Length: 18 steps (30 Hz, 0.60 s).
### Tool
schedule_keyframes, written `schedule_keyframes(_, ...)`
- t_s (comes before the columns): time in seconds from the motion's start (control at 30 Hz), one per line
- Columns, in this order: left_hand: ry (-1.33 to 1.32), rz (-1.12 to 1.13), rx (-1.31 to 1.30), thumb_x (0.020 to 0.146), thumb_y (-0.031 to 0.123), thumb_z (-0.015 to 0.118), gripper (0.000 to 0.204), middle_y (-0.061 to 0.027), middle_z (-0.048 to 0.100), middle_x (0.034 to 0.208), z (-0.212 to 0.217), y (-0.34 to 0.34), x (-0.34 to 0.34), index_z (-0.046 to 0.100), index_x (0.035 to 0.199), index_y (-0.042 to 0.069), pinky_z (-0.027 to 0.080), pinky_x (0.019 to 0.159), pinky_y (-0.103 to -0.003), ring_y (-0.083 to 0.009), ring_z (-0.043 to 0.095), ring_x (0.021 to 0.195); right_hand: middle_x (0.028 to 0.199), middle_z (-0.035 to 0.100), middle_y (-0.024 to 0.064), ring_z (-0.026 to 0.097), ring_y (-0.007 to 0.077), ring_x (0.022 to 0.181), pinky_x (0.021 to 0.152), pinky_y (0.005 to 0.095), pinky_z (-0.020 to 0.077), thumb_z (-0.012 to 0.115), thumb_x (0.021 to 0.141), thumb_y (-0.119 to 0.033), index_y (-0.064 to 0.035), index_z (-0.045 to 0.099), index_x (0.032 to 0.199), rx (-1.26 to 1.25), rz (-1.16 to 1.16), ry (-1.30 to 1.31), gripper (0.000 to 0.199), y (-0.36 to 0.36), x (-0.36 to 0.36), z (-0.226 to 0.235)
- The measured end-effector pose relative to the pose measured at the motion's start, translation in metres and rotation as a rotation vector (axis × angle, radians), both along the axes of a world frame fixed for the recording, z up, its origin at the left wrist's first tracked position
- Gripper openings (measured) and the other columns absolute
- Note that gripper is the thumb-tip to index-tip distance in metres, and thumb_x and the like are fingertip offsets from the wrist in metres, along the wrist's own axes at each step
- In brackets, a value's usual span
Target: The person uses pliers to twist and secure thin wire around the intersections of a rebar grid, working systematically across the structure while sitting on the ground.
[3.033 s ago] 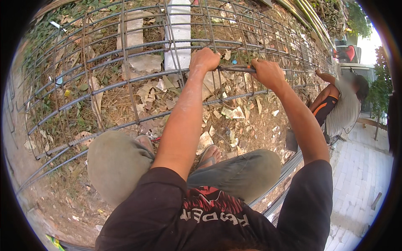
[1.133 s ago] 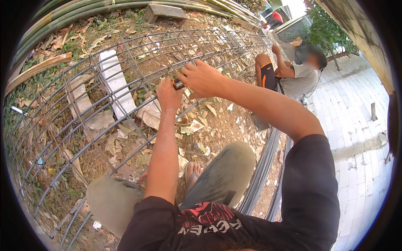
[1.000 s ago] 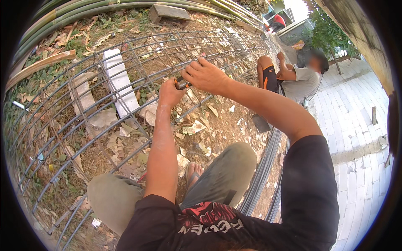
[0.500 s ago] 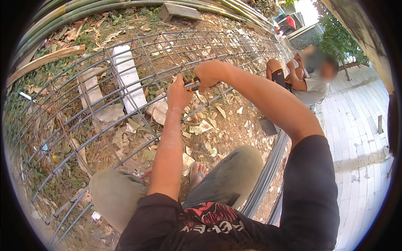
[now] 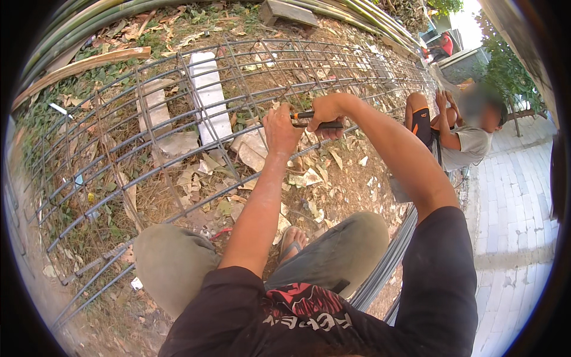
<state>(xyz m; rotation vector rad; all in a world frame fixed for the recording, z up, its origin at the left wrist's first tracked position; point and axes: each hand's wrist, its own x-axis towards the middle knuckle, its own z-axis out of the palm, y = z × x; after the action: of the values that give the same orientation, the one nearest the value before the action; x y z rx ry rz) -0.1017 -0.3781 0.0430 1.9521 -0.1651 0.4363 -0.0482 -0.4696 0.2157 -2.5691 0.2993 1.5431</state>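
The pliers (image 5: 309, 119) lie across the rebar cage (image 5: 178, 119) at its upper bars, directly ahead of you. Your right hand (image 5: 327, 113) has fingers clamped on the handles. Your left hand (image 5: 281, 128) grips a bar just beside the tool's head, fingers together. A second person (image 5: 470, 137) sits well apart, right.

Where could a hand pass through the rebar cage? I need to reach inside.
The rebar cage has open grid cells left of the white slab. Around the left hand and right hand, gripping a black-and-orange tool, it is crowded.
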Motion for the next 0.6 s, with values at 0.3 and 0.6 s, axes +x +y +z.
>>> schedule_keyframes(0.3, 0.349, -0.335, 0.031, 0.069, 0.021, 0.084, 0.055, -0.0179, 0.068, 0.110, 0.019, 0.029, 0.034, 0.059, 0.114, 0.004, 0.050, 0.092, -0.045, -0.0306, 0.063, 0.109, 0.083, 0.072, 0.0090, 0.072, 0.0249, 0.082, 0.072, 0.0439, 0.0574, 0.068, 0.089, -0.020, -0.0055, 0.070, 0.089, -0.303, 1.337, -1.033, 0.015, -0.003, -0.016, -0.015)
schedule_keyframes(0.6, 0.363, -0.591, -0.170, 0.080, 0.041, 0.079, 0.072, -0.0157, 0.059, 0.142, 0.080, 0.106, 0.028, 0.059, 0.139, 0.005, 0.039, 0.114, -0.044, -0.0297, 0.054, 0.133, 0.072, 0.070, 0.0143, 0.070, 0.0233, 0.059, 0.051, 0.0349, 0.0591, 0.064, 0.098, -0.042, 0.0044, 0.070, 0.096, 0.311, -0.171, -0.009, 0.047, -0.040, -0.046, -0.022)
